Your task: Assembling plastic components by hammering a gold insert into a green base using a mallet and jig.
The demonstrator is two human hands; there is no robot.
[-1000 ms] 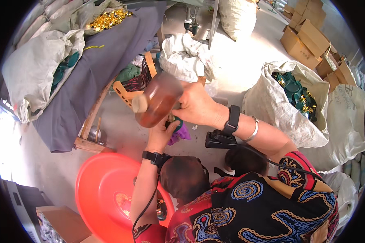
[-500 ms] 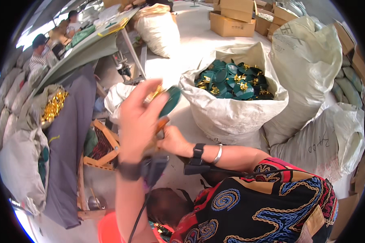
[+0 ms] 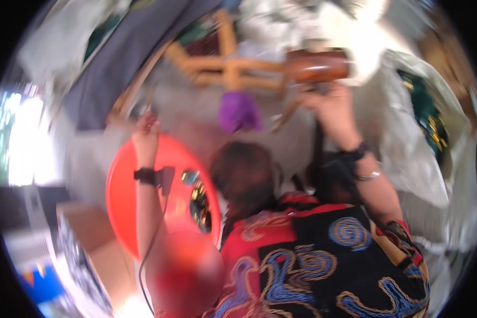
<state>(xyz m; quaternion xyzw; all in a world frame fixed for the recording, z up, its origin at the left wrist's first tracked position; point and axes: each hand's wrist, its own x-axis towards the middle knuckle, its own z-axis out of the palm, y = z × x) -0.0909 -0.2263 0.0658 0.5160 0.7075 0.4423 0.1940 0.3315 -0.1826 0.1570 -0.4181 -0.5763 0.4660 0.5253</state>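
My left hand is stretched out past the far-left rim of a red basin. Its fingers look curled; motion blur hides what, if anything, is in them. Several green and gold pieces lie in the basin, to the right of my left forearm. My right hand is raised at the right, closed around a brown stick-like tool that slants down to the left. Its kind is too smeared to make out. Just above the right hand is a shiny brown cylinder, close to the fingers.
Beyond my hands stands a wooden frame, with a purple cloth-like thing below it. On the right is a white sack holding green and gold pieces. A cardboard box stands at lower left, and grey cloth hangs at upper left.
The view has swung down and left. My left hand has moved away from the right hand, over the basin, and the green disc it had no longer shows. The hands are now far apart.
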